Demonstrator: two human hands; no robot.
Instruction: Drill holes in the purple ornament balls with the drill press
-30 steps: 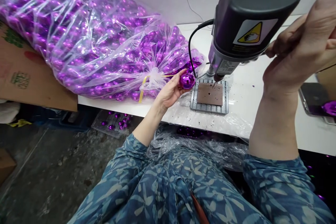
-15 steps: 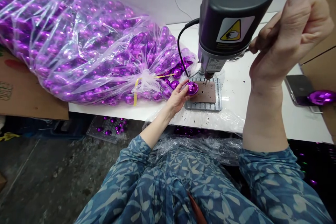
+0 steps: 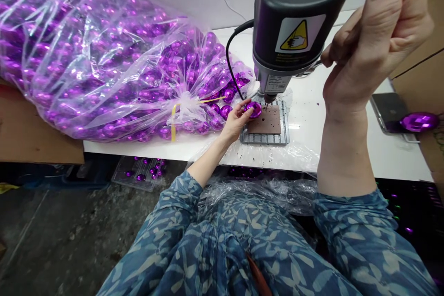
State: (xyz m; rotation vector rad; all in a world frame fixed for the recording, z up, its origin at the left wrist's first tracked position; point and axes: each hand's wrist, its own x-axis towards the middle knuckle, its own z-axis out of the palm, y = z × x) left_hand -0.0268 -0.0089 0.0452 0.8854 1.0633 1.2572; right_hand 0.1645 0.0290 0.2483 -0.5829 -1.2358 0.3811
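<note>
Between the fingers of my left hand (image 3: 236, 121) is a shiny purple faceted ball (image 3: 253, 109), held just left of the drill bit (image 3: 267, 105). Beneath the bit, a brown board (image 3: 265, 122) with a small hole lies on a metal base plate (image 3: 282, 137). The black drill press (image 3: 298, 14) stands over them and carries a yellow warning sticker. My right hand (image 3: 381, 41) is raised at its right side, with the fingers closed round the drill press handle (image 3: 312, 68).
A large clear bag of purple balls (image 3: 104, 64) fills the left of the white table (image 3: 398, 162). At the right lie a phone (image 3: 385, 110) and another purple ball (image 3: 419, 121). A plastic tray with balls (image 3: 133, 178) is below the table.
My left hand has brought the purple ball up and closer to the drill bit. The whole view has shifted slightly; my right hand stays at the handle.
</note>
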